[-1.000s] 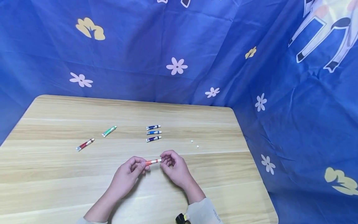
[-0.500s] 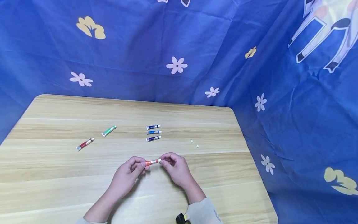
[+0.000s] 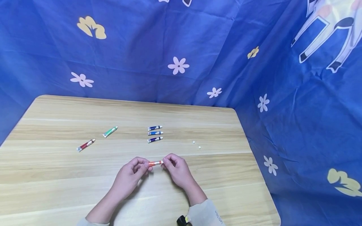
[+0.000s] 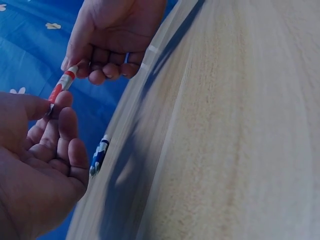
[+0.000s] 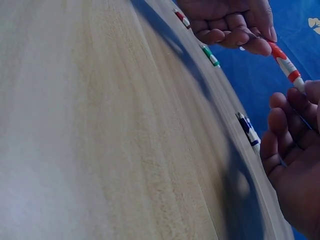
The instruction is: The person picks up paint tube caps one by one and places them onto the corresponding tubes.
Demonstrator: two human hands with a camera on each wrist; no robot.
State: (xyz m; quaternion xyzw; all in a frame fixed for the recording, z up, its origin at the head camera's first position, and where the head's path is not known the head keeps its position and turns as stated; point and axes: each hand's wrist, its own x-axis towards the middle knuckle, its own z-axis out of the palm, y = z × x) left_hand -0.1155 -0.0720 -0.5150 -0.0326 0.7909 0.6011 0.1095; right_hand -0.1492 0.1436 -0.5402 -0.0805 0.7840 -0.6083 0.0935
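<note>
A small orange-red paint tube (image 3: 155,163) with a white cap is held level above the table. My left hand (image 3: 128,177) pinches its flat tail end between thumb and forefinger. At the other end, the thumb and forefinger of my right hand (image 3: 179,172) pinch the white cap. The left wrist view shows the orange-red paint tube (image 4: 63,84) stretched between both hands, its cap mostly covered by fingertips. In the right wrist view, the cap end of the orange-red paint tube (image 5: 286,64) points toward my right thumb.
Beyond my hands, dark blue (image 3: 155,128), blue (image 3: 155,133) and purple paint tubes (image 3: 155,140) lie in a row. Green (image 3: 110,131) and dark red paint tubes (image 3: 86,145) lie to the left. Two small white pieces (image 3: 193,142) are at the right. Blue curtain (image 3: 135,72) borders the table.
My right fingers, spread around the cap end one second ago, have come together on the cap. The left hand keeps its pinch on the tube and has barely moved.
</note>
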